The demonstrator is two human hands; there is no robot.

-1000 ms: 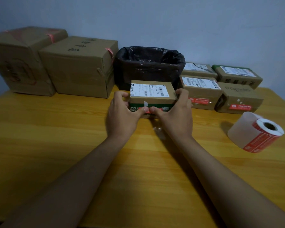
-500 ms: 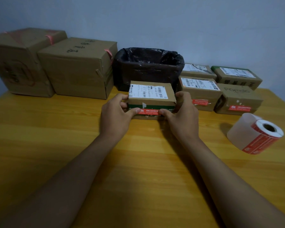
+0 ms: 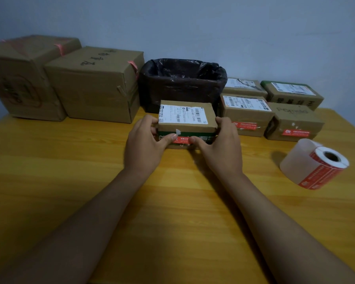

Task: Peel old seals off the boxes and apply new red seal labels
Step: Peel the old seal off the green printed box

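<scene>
A small brown box [image 3: 188,126] with a white shipping label on top stands on the wooden table [image 3: 70,181] before the bin. A red seal label [image 3: 182,139] sits on its front face, below a white scrap of old seal. My left hand [image 3: 147,143] grips the box's left end, thumb pressing the label's left edge. My right hand [image 3: 220,144] grips the right end, thumb on the label's right edge. A roll of red seal labels [image 3: 316,163] lies on its side at the right.
A bin lined with a black bag [image 3: 182,83] stands behind the box. Two large cardboard boxes [image 3: 94,85] fill the back left. Several small boxes [image 3: 248,113] sit at the back right, two with red seals on their fronts.
Both thumbs slid outward along the red label and then back toward its middle. The box has settled flat on the table and stayed in place.
</scene>
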